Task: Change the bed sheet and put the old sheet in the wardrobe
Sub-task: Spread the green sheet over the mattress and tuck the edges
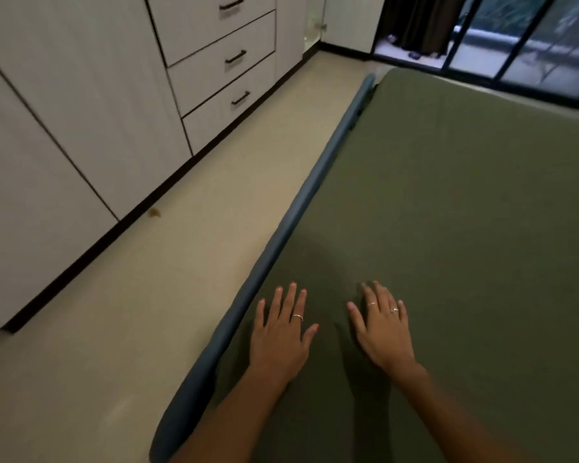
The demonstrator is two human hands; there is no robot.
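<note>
Flat now, left hand, right hand, palms down on green sheet

Under my fingers the sheet is plain olive green, no pattern. Just left of my left fingers the bed edge is dull blue. Further left, the floor is pale beige with one brown speck. Beyond my fingertips the wardrobe is off-white with faint grain, black handles and a black plinth. My rings are silver.
</note>
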